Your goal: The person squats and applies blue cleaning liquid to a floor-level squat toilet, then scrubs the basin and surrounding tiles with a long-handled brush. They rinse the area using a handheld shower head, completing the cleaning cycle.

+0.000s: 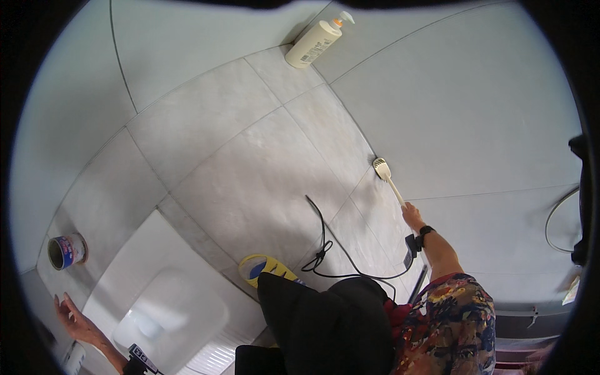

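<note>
My right hand [412, 217] grips the handle of a cream long-handled scrub brush [382, 169]. The brush's head lies against the line where the grey wall meets the tiled floor [262, 154]. My left hand [75, 321] is raised at the lower left, empty, its fingers apart, near the edge of a white ceramic squat toilet [164, 262]. An open tin can [68, 251] with a printed label stands on the floor beyond that hand. A cream pump bottle [314, 44] stands in the far corner.
A black cable [323, 253] lies looped on the floor near my body. A yellow and blue slipper [269, 270] shows beside the toilet. Walls [468, 117] enclose the floor at the left, back and right. A hose [548, 225] hangs at the right.
</note>
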Tool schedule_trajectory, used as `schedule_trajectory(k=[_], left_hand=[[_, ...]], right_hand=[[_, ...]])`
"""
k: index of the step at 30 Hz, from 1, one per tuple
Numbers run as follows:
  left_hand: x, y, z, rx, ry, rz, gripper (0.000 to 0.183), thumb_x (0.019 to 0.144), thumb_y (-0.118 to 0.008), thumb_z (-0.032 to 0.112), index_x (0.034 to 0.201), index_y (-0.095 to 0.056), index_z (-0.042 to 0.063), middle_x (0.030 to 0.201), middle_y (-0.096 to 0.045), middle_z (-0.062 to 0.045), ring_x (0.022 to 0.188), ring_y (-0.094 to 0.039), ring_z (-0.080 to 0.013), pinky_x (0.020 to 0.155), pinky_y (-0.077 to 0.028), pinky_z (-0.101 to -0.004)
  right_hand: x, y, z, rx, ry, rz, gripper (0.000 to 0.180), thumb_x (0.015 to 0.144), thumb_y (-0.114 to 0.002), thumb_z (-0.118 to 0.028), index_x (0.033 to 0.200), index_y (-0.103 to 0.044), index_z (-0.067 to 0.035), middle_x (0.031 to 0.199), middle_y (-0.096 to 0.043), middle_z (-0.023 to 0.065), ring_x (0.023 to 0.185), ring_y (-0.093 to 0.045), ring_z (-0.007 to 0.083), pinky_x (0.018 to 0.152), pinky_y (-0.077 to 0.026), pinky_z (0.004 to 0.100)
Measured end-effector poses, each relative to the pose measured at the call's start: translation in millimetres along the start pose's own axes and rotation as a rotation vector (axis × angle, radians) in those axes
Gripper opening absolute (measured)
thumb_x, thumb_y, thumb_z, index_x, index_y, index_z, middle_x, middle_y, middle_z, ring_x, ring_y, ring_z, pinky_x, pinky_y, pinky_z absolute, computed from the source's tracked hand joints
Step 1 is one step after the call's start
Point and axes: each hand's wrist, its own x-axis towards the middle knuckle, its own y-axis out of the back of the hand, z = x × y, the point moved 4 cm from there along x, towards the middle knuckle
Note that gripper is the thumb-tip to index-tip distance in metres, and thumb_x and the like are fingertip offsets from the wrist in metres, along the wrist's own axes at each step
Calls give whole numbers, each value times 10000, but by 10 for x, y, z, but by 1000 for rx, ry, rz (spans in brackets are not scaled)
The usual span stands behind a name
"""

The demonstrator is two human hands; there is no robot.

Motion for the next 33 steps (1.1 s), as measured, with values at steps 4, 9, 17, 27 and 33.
schedule_trajectory(k=[4,9,17,27,33], left_hand=[[-1,-51,73,-12,-17,5,401,859,-565,324,1153,-545,51,886,-568,-76,826,-528,-156,756,-427,-279],[-14,-147,20,55,26,29,417,863,-543,358,1156,-546,61,941,-594,-93,852,-550,-179,767,-442,-296],[67,-67,256,231,-98,82,455,873,-467,456,1166,-554,120,1034,-615,-115,934,-592,-229,773,-479,-313],[122,177,257,-22,-98,177,303,857,-577,281,1099,-590,100,984,-623,-75,890,-578,-140,797,-461,-267],[128,84,548,-145,-173,175,287,858,-584,226,1096,-589,65,961,-614,-78,845,-557,-124,786,-447,-251]], right_hand=[[134,152,129,-38,-6,-45,348,862,-403,-325,1098,-495,-87,1033,-563,221,999,-509,407,867,-394,482],[365,76,-337,-84,371,139,292,877,-411,-283,1087,-465,-87,975,-567,232,896,-523,444,758,-431,514],[1331,499,-1800,1,329,194,303,861,-385,-310,1001,-499,-67,1013,-568,214,922,-522,441,777,-431,517],[-333,-221,-110,439,-345,-146,268,854,-422,-397,912,-443,-136,463,-350,-2,324,-361,123,281,-309,308],[-312,-228,-1038,625,-10,-279,261,876,-418,-366,1013,-467,-149,496,-334,-15,360,-361,103,291,-324,275]])
